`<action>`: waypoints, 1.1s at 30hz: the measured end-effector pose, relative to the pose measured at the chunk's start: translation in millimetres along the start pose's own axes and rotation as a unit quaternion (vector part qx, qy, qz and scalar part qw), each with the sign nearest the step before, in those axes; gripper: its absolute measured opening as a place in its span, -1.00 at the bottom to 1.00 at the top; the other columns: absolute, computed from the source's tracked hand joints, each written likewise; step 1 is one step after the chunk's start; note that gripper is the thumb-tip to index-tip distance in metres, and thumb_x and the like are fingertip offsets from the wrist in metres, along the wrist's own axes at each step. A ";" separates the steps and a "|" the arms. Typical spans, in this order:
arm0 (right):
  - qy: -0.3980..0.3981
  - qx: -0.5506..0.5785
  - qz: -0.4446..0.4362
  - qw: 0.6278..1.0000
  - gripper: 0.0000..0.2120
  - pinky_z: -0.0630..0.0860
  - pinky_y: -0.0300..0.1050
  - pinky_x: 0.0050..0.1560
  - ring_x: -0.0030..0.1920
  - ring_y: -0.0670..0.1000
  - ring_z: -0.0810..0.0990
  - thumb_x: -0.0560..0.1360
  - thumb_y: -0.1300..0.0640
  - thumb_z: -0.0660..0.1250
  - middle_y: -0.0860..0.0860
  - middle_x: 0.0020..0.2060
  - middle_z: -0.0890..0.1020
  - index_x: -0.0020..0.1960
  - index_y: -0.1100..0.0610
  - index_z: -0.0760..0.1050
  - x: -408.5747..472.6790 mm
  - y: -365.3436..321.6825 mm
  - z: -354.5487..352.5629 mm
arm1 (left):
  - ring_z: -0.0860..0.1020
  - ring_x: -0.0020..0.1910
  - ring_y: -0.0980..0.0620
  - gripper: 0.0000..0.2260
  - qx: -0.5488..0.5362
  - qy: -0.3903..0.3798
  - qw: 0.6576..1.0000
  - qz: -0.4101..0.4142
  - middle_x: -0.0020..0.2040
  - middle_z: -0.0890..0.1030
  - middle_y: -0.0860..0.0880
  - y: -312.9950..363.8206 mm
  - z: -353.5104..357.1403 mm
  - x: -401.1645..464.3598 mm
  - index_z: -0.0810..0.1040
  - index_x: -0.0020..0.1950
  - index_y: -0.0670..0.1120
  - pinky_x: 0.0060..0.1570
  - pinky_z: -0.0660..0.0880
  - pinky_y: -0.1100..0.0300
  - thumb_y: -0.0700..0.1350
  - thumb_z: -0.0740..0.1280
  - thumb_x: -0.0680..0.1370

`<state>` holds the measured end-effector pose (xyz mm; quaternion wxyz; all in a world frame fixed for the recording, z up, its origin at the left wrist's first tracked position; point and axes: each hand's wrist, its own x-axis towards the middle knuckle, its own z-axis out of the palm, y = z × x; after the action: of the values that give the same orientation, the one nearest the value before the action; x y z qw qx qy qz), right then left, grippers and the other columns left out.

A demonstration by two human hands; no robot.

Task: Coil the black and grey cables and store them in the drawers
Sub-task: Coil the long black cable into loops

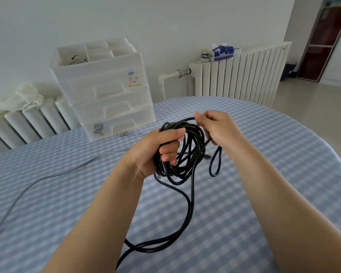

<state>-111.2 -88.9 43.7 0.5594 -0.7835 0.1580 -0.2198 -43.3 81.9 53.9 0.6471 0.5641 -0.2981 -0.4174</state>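
1. Blue-and-white checked cloth covered the table (264,194), which filled the lower view; a pale wall stood behind it.
2. At 11 o'clock on the table stood a white plastic drawer unit (106,95) with cartoon stickers. All its drawers looked closed, and the open tray on top held small items too blurred to name.
3. White radiators ran along the wall: one at 9 o'clock (28,123) with a pale cloth (18,99) heaped on it, another at 1 o'clock (240,75) carrying a tissue box (223,52) and a small jar (204,55). A dark-framed door or shelf (321,40) showed at 2 o'clock.
4. At the centre, the left hand (158,152) had its fingers clenched round a bundle of loops of the black cable (185,154), held above the table.
5. The right hand (215,129), just at 1 o'clock of the bundle, pinched a strand of the same cable between thumb and fingers at the top of the coil; a short loop hung below it.
6. Coiling of the black cable looked well advanced but unfinished: a long tail ran from the bundle toward 6 o'clock and lay slack on the cloth.
7. The grey cable (47,176) lay uncoiled across the table from 8 o'clock up to its plug near the base of the drawer unit, seemingly untouched.
8. By my reading, left to do: finishing the black coil, coiling the grey one, opening drawers and storing both.
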 end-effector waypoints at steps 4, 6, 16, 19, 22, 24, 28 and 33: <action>-0.013 -0.059 -0.026 0.998 -0.61 0.28 -0.21 -0.38 -0.51 -0.12 0.31 0.50 -0.20 0.29 -0.10 -0.52 0.39 -0.29 0.09 0.45 2.2 5.5 -8.0 | 0.24 -0.66 0.15 -0.76 0.003 -0.025 1.000 0.001 -0.62 0.25 0.09 -1.0 -0.8 0.8 0.39 -0.32 -0.07 -0.51 0.39 0.26 -0.01 0.29 0.50; -0.015 -0.079 -0.046 0.996 -0.66 0.29 -0.21 -0.35 -0.50 -0.16 0.32 0.50 -0.16 0.31 -0.13 -0.50 0.40 -0.28 0.07 0.46 3.7 8.7 -10.6 | 0.24 -0.67 0.17 -0.71 -0.017 -0.039 0.999 0.005 -0.62 0.25 0.10 -0.1 -0.7 -0.2 0.36 -0.29 -0.09 -0.52 0.39 0.27 0.08 0.23 0.52; -0.147 -0.248 -0.050 0.956 -0.86 0.35 -0.21 -0.28 -0.32 -0.08 0.43 0.48 0.13 0.40 -0.09 -0.31 0.47 -0.14 0.02 0.42 0.6 21.5 -5.0 | 0.25 -0.68 0.20 -0.66 -0.212 0.041 0.973 0.081 -0.63 0.24 0.13 8.6 -20.8 -2.3 0.37 -0.26 -0.07 -0.55 0.35 0.34 0.18 0.18 0.51; -0.181 -0.306 0.008 0.935 -0.84 0.36 -0.19 -0.26 -0.23 -0.07 0.52 0.49 0.00 0.39 -0.11 -0.25 0.58 -0.12 0.01 0.43 1.7 25.2 -9.5 | 0.28 -0.68 0.20 -0.64 -0.223 0.025 0.964 0.139 -0.63 0.27 0.13 13.2 -28.5 -4.7 0.37 -0.24 -0.06 -0.53 0.36 0.36 0.19 0.10 0.57; -0.206 -0.396 0.052 0.893 -0.90 0.36 -0.21 -0.26 -0.14 -0.03 0.53 0.51 0.09 0.35 -0.12 -0.21 0.59 -0.14 -0.04 0.45 1.9 36.2 -16.2 | 0.30 -0.67 0.18 -0.62 -0.289 0.067 0.933 0.206 -0.64 0.27 0.11 20.5 -39.6 -8.4 0.37 -0.25 -0.06 -0.50 0.36 0.37 0.18 0.09 0.60; -0.207 -0.403 0.061 0.889 -0.85 0.39 -0.20 -0.25 -0.14 -0.04 0.52 0.51 0.19 0.30 -0.10 -0.15 0.58 -0.08 -0.06 0.46 0.8 38.9 -12.3 | 0.30 -0.66 0.17 -0.62 -0.348 0.107 0.902 0.234 -0.63 0.26 0.11 23.6 -49.2 -10.7 0.38 -0.27 -0.06 -0.50 0.36 0.37 0.16 0.13 0.61; -0.127 -0.415 -0.039 0.900 -0.34 0.36 0.06 0.33 0.18 0.03 0.53 0.51 0.10 0.36 0.03 0.28 0.45 0.50 -0.04 0.10 -7.0 25.1 16.8 | 0.26 -0.67 0.18 -0.65 -0.276 0.131 0.937 0.170 -0.64 0.23 0.12 22.1 -45.8 -8.8 0.35 -0.26 -0.05 -0.53 0.35 0.36 0.14 0.12 0.61; -0.088 -0.420 -0.209 0.879 -0.34 0.34 -0.05 0.29 0.28 0.07 0.43 0.51 0.29 0.24 0.11 0.35 0.38 0.53 0.16 0.02 -25.9 14.5 53.8 | 0.19 -0.68 0.19 -0.66 -0.184 0.131 0.966 0.126 -0.62 0.19 0.12 19.3 -21.4 -4.4 0.35 -0.26 -0.07 -0.56 0.32 0.33 0.12 0.14 0.61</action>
<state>-105.3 -37.4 10.6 0.1304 -0.9758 0.0178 -0.1748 -23.2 96.4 69.3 0.8204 0.4429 -0.1972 -0.3031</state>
